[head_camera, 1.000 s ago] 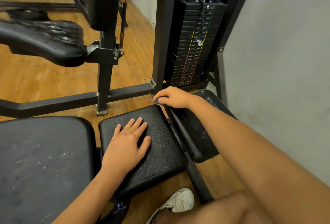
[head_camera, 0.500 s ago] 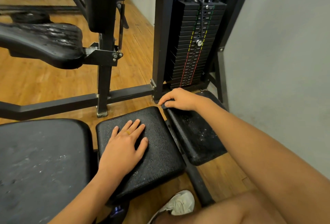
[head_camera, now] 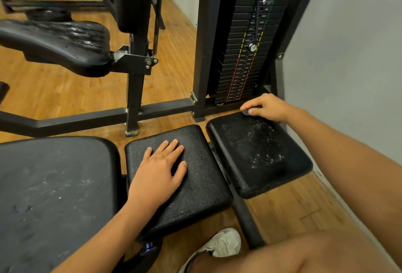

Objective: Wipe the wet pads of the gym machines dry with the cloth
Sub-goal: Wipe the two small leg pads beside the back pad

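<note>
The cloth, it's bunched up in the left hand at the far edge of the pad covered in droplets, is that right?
Not quite: the hand is wrong. The head view shows the cloth held in the right hand, not the left, at the far edge of the droplet-covered pad. The left hand lies flat on the neighbouring pad and holds nothing.

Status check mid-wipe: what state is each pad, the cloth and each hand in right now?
Right pad: droplets across top, wet.
Middle pad: left hand resting on it.
Far seat: glistening wet.
Cloth: bunched at right pad's far edge.
Left hand: flat, fingers straight.
Right hand: curled over cloth.
Selector pin: seated mid-stack.
</note>
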`<state>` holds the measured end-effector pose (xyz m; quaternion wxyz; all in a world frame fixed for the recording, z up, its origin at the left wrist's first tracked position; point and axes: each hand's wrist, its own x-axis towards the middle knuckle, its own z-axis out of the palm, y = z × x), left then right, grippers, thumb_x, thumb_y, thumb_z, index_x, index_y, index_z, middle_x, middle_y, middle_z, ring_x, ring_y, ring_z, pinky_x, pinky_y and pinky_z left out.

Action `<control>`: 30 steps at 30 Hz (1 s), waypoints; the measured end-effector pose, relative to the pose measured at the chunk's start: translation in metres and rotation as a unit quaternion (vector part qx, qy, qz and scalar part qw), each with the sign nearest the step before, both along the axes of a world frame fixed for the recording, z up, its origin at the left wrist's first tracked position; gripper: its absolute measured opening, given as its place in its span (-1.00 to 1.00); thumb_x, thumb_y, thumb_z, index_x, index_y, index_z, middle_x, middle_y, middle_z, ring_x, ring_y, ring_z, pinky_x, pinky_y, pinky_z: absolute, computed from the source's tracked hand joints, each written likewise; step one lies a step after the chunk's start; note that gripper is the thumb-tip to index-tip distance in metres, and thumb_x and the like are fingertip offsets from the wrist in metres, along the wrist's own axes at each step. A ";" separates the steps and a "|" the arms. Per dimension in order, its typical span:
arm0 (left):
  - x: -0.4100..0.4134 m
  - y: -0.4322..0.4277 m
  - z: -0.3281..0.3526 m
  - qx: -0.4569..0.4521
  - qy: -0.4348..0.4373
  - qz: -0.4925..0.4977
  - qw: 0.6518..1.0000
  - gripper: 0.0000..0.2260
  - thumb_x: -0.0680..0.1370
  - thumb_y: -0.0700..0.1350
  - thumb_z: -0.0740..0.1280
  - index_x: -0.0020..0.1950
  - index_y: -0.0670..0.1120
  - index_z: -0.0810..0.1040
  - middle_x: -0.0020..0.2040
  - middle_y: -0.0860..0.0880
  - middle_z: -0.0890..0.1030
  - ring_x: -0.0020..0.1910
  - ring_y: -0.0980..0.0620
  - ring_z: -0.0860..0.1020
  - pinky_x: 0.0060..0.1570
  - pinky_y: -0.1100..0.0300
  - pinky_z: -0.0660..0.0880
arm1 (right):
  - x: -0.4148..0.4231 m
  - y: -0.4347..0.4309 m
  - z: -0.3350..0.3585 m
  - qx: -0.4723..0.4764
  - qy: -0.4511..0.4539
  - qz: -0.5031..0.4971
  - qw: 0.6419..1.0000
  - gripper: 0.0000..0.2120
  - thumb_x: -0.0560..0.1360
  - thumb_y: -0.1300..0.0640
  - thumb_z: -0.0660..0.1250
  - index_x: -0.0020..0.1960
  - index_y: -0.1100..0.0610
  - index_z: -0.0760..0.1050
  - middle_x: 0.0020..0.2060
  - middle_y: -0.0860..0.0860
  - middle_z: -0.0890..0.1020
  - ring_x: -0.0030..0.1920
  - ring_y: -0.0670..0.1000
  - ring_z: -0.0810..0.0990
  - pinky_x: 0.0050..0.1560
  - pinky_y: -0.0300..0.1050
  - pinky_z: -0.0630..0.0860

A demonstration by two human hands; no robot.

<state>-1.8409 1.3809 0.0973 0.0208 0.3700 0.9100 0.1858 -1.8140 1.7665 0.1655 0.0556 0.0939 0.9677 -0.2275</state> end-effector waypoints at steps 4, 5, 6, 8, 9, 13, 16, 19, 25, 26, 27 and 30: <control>0.000 0.000 -0.001 0.004 0.005 0.000 1.000 -0.40 0.56 0.26 -0.06 0.51 0.07 0.36 0.54 0.08 0.30 0.56 0.06 0.18 0.53 -0.07 0.08 | -0.024 -0.061 -0.005 -0.037 0.001 0.065 0.997 -0.73 0.55 0.15 0.35 0.22 -0.05 0.60 0.23 -0.09 0.60 0.25 -0.15 0.50 0.34 -0.22 0.31; 0.000 0.000 -0.001 0.002 0.006 0.001 1.000 -0.40 0.56 0.26 -0.06 0.51 0.07 0.36 0.54 0.08 0.30 0.55 0.06 0.19 0.53 -0.06 0.08 | -0.031 -0.079 -0.008 -0.040 0.002 0.094 0.995 -0.74 0.55 0.15 0.35 0.21 -0.03 0.61 0.22 -0.09 0.61 0.24 -0.17 0.50 0.34 -0.26 0.30; 0.000 0.000 -0.001 -0.001 0.007 0.002 1.000 -0.40 0.55 0.27 -0.07 0.51 0.08 0.36 0.54 0.09 0.30 0.55 0.06 0.18 0.53 -0.06 0.08 | -0.037 -0.094 -0.011 -0.036 0.002 0.120 0.992 -0.74 0.54 0.16 0.36 0.20 -0.02 0.62 0.20 -0.10 0.62 0.24 -0.18 0.51 0.34 -0.26 0.31; 0.000 0.000 -0.001 -0.001 0.007 0.002 1.000 -0.39 0.55 0.27 -0.07 0.51 0.08 0.36 0.54 0.09 0.30 0.55 0.06 0.18 0.53 -0.06 0.08 | -0.042 -0.104 -0.014 -0.032 0.004 0.140 0.990 -0.74 0.54 0.17 0.35 0.20 -0.03 0.62 0.20 -0.11 0.62 0.23 -0.21 0.50 0.36 -0.25 0.31; 0.000 0.000 0.000 0.000 0.008 0.002 1.000 -0.39 0.55 0.27 -0.07 0.51 0.08 0.36 0.54 0.09 0.30 0.55 0.06 0.19 0.53 -0.06 0.08 | -0.040 -0.101 -0.013 -0.037 0.002 0.134 0.990 -0.73 0.55 0.18 0.34 0.21 -0.03 0.61 0.21 -0.11 0.61 0.23 -0.23 0.48 0.36 -0.27 0.29; 0.001 0.000 0.000 0.003 0.003 0.001 1.000 -0.41 0.56 0.26 -0.05 0.51 0.08 0.35 0.54 0.09 0.29 0.56 0.07 0.18 0.53 -0.05 0.06 | -0.015 -0.055 -0.006 -0.036 0.015 0.062 0.997 -0.70 0.56 0.18 0.33 0.25 -0.04 0.58 0.24 -0.10 0.59 0.27 -0.18 0.48 0.37 -0.23 0.30; 0.000 0.000 -0.001 0.002 0.002 0.001 1.000 -0.41 0.56 0.25 -0.05 0.52 0.08 0.35 0.54 0.10 0.28 0.56 0.07 0.17 0.53 -0.06 0.05 | 0.010 -0.014 -0.007 -0.013 0.048 -0.036 0.998 -0.72 0.56 0.19 0.33 0.24 -0.02 0.59 0.23 -0.06 0.60 0.29 -0.07 0.49 0.41 -0.09 0.32; 0.000 0.000 0.000 -0.001 0.002 0.001 1.000 -0.42 0.56 0.25 -0.05 0.53 0.08 0.33 0.55 0.09 0.27 0.56 0.07 0.16 0.54 -0.06 0.05 | 0.029 0.005 -0.020 -0.015 0.099 -0.120 0.988 -0.71 0.57 0.17 0.32 0.26 -0.02 0.58 0.23 -0.06 0.60 0.30 -0.05 0.49 0.41 -0.11 0.31; 0.000 0.000 0.000 -0.004 0.000 -0.002 1.000 -0.41 0.56 0.24 -0.05 0.53 0.07 0.33 0.55 0.09 0.27 0.56 0.07 0.15 0.54 -0.07 0.04 | 0.051 -0.004 -0.034 -0.022 0.158 -0.228 0.961 -0.70 0.57 0.15 0.28 0.28 0.06 0.57 0.21 0.07 0.62 0.25 0.09 0.55 0.35 -0.06 0.39; 0.000 0.000 0.000 -0.005 0.000 -0.002 1.000 -0.40 0.55 0.25 -0.07 0.53 0.07 0.33 0.55 0.09 0.27 0.56 0.07 0.15 0.54 -0.07 0.04 | 0.058 -0.007 -0.034 -0.018 0.157 -0.229 0.961 -0.70 0.57 0.17 0.28 0.27 0.07 0.57 0.21 0.06 0.62 0.25 0.08 0.55 0.34 -0.10 0.38; 0.000 0.000 0.000 -0.006 0.001 -0.003 1.000 -0.38 0.55 0.26 -0.09 0.53 0.07 0.32 0.55 0.09 0.27 0.56 0.07 0.15 0.54 -0.07 0.04 | 0.067 -0.012 -0.033 -0.011 0.154 -0.226 0.962 -0.70 0.57 0.19 0.27 0.27 0.08 0.57 0.21 0.05 0.62 0.26 0.07 0.54 0.35 -0.12 0.36; -0.001 0.000 0.001 -0.005 0.006 -0.009 1.000 -0.35 0.53 0.27 -0.12 0.53 0.07 0.33 0.55 0.08 0.28 0.56 0.05 0.16 0.53 -0.08 0.05 | 0.104 -0.031 -0.034 0.012 0.153 -0.222 0.963 -0.70 0.58 0.22 0.25 0.28 0.10 0.56 0.25 0.01 0.59 0.30 0.02 0.50 0.33 -0.23 0.27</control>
